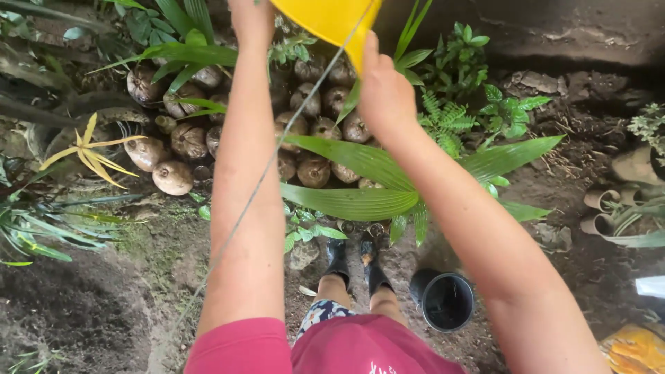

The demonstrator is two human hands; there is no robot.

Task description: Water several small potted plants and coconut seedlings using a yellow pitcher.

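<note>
Both my arms are raised in front of the camera. My right hand (383,90) grips the lower edge of a yellow plastic pot (331,19) held up at the top of the view. My left hand (251,17) reaches up beside the pot, its fingers cut off by the frame edge. A thin cord (256,187) runs down diagonally from the pot across my left forearm. Far below stand my feet in black boots (357,260) on bare soil.
A heap of brown coconut husks (185,138) lies on the ground among green long-leaved plants (360,180) and ferns (447,121). An empty black pot (447,301) stands by my right foot. Small clay pots (601,208) lie at the right.
</note>
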